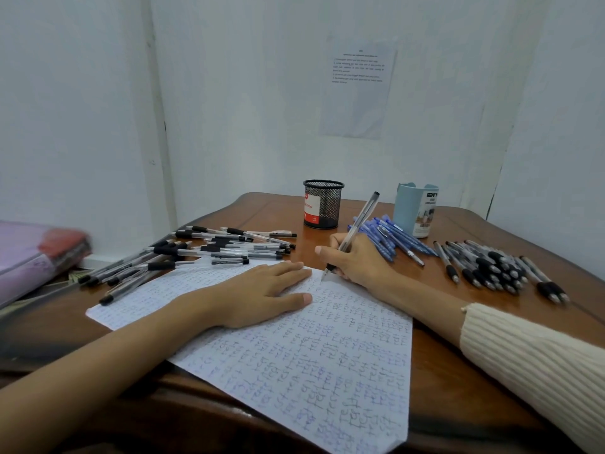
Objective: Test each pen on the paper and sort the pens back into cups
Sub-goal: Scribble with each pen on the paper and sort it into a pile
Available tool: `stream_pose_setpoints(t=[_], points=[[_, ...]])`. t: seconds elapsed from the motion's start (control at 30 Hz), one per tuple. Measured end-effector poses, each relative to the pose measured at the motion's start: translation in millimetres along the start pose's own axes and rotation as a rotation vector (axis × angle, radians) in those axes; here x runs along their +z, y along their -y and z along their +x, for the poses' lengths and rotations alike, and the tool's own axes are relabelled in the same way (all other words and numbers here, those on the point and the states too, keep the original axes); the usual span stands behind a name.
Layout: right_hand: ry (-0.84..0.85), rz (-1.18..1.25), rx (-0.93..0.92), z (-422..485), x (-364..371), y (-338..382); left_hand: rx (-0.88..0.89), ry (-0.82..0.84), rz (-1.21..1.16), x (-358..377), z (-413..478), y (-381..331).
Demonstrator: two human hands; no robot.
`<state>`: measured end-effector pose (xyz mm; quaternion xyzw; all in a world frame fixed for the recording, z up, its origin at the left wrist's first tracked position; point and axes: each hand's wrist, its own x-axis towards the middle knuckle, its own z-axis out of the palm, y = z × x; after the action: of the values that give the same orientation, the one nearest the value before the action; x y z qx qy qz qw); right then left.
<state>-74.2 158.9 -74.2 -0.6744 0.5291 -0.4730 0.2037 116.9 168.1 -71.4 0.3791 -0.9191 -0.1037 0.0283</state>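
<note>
Pen pinched in right hand, tip at far edge of paper, barrel slanting up & away toward mesh cup & blue cup beyond paper. Left hand flat, fingers straight, pressing paper near tip. Right hand looks nearer both cups.

Your table was glossy wood, the paper matt, the pen clear smooth plastic, the mesh cup black metal, the blue cup smooth plastic, your sleeve ribbed knit cloth.
</note>
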Motion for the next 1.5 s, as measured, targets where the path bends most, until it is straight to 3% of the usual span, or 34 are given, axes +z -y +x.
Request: stream_pose_setpoints(t=[0.67,0.83,0.97,1.2,1.5], points=[[-0.024,-0.030,-0.002,-1.0,-0.6,0.2,0.009,-0.014,-0.005,0.9,0.5,1.5],[-0.102,0.137,0.141,-4.2,-3.6,8.0,0.015,-0.020,-0.003,1.9,1.0,4.3],[-0.138,0.113,0.169,-3.3,-6.5,9.7,0.016,-0.020,-0.007,2.0,1.3,4.8],[-0.115,0.211,0.194,-5.1,-10.9,6.9,0.009,-0.012,-0.010,-0.1,-0.6,0.2],[-0.044,0.154,0.168,-5.6,-12.4,3.5,0.000,-0.010,-0.012,-0.5,-0.8,0.5]])
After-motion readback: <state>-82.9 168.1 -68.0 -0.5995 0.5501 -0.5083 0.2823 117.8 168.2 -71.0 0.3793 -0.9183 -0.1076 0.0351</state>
